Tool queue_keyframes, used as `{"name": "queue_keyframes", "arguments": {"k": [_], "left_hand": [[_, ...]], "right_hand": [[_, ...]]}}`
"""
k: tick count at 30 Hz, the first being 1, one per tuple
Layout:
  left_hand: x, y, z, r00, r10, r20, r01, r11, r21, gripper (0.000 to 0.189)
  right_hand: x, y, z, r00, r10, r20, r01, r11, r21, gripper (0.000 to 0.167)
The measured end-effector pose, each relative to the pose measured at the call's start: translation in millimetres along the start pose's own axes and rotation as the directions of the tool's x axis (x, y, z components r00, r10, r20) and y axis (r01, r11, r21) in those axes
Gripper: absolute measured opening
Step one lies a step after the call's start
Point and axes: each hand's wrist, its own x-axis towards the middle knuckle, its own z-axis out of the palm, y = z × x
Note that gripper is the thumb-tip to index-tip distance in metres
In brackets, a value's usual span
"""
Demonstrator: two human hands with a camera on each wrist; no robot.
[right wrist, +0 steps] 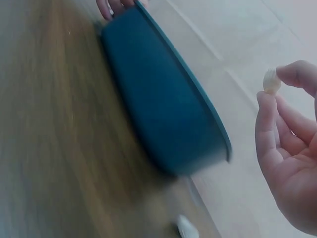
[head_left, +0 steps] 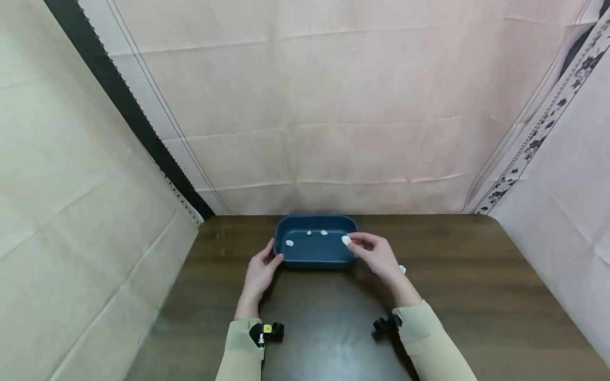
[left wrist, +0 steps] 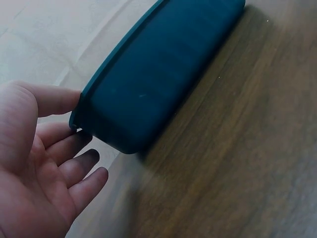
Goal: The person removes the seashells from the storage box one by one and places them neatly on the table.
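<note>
A dark blue rectangular tray (head_left: 314, 263) stands on the table, and three small white shells lie inside: one at the left (head_left: 289, 243), two farther back (head_left: 324, 232). My left hand (head_left: 259, 272) holds the tray's left end, thumb and index finger pinching the rim (left wrist: 79, 106) while the other fingers spread below. Between the thumb and fingertips of my right hand (head_left: 378, 256) is a small pale ribbed shell (right wrist: 272, 82), held above the tray's right end. Another white shell (right wrist: 187, 227) lies on the table beside the tray, partly hidden by the right wrist in the head view.
The brown wooden table (head_left: 452, 296) reaches a pale cloth wall (head_left: 343, 116) just behind the tray. More cloth hangs at the left (head_left: 86, 211) and right (head_left: 562, 174). Both sleeves carry black wrist-worn devices (head_left: 274, 332).
</note>
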Motion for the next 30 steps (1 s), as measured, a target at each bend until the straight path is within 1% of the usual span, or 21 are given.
{"name": "queue_keyframes", "arguments": {"k": [4,6,9,13,17,20,22,26,30], "left_hand": [[-2.7,-1.9,2.8,1.000,-0.008,-0.002,0.008,1.000,-0.014,0.062],[-2.3,-1.2,3.1,1.000,-0.010,-0.003,0.009,1.000,-0.017,0.061],[-2.0,-0.2,3.4,1.000,-0.009,-0.001,0.009,1.000,-0.013,0.062],[-1.5,1.0,3.8,1.000,-0.014,0.000,0.014,1.000,-0.006,0.062],[-1.5,1.5,3.4,1.000,-0.017,0.006,0.017,1.000,-0.010,0.063],[-1.8,1.7,2.7,1.000,-0.012,0.008,0.012,1.000,-0.014,0.063],[-2.0,1.6,2.1,1.000,-0.009,0.006,0.009,1.000,-0.017,0.063],[-1.7,-0.4,1.0,1.000,-0.005,-0.002,0.005,1.000,-0.017,0.063],[-0.9,-2.2,0.8,1.000,-0.008,-0.002,0.008,1.000,-0.016,0.063]], "right_hand": [[-19.1,8.0,-20.4,0.998,0.028,-0.053,-0.026,0.999,0.033,0.041],[-24.9,11.2,-30.9,0.996,0.048,-0.079,-0.046,0.999,0.019,0.042],[-33.2,16.3,-46.2,0.993,0.070,-0.098,-0.070,0.998,-0.002,0.043],[-42.5,22.9,-65.9,0.992,0.069,-0.110,-0.073,0.997,-0.025,0.044],[-50.8,29.5,-85.8,0.992,0.053,-0.117,-0.068,0.990,-0.123,0.042],[-56.3,36.5,-101.0,0.993,0.047,-0.106,-0.069,0.973,-0.220,0.040],[-59.5,41.3,-110.0,0.994,0.056,-0.095,-0.079,0.961,-0.264,0.040],[-65.3,48.9,-124.3,0.994,0.087,-0.066,-0.105,0.937,-0.335,0.042],[-69.9,53.9,-132.5,0.992,0.115,-0.047,-0.125,0.920,-0.371,0.042]]}}
